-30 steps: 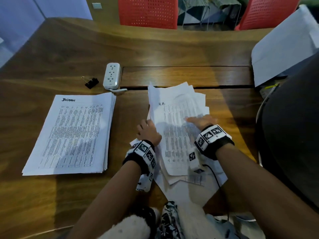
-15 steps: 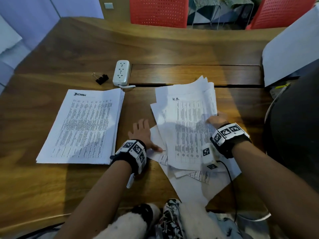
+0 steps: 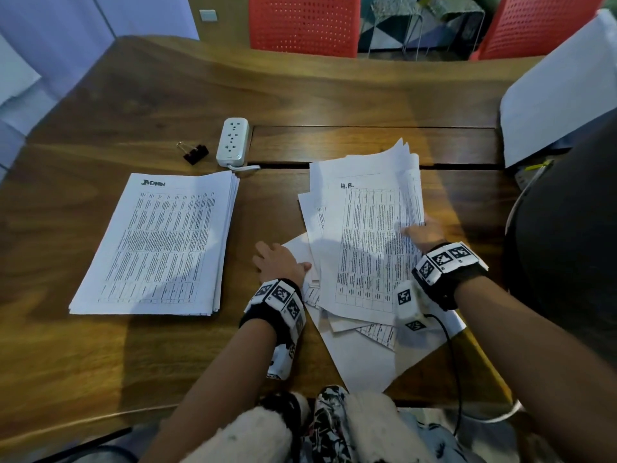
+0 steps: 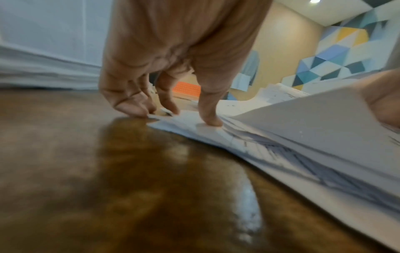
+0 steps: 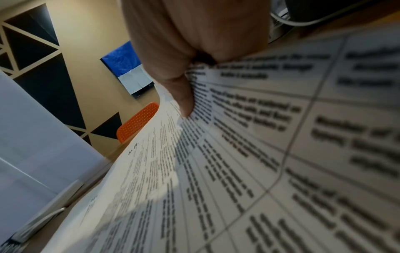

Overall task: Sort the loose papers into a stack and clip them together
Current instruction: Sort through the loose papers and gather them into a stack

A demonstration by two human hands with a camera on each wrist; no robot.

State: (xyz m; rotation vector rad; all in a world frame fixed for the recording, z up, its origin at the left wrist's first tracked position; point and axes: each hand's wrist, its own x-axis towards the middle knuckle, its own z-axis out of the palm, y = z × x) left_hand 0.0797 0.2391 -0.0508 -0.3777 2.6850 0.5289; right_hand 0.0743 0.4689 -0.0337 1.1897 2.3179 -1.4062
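A messy pile of loose papers (image 3: 364,248) lies at centre right on the wooden table (image 3: 300,95), its top sheet marked "H.R.". My right hand (image 3: 420,232) grips the right edge of the upper sheets, thumb (image 5: 184,102) on top, and that edge is lifted and curled. My left hand (image 3: 277,262) rests at the pile's left side, fingertips (image 4: 210,119) pressing on the lower sheets (image 4: 281,154). A neat stack (image 3: 160,242) marked "ADMIN" lies at the left. A black binder clip (image 3: 195,153) sits behind that stack, apart from both hands.
A white power strip (image 3: 232,142) lies beside the clip, its cord running into a slot (image 3: 367,165) in the table. Large white sheets (image 3: 561,95) and a dark rounded object (image 3: 567,262) crowd the right side. Red chairs (image 3: 303,25) stand behind the table.
My right hand slid from the middle of the top sheet to its right edge and lifted it. My left hand moved left, off the top sheets, to the pile's left edge.
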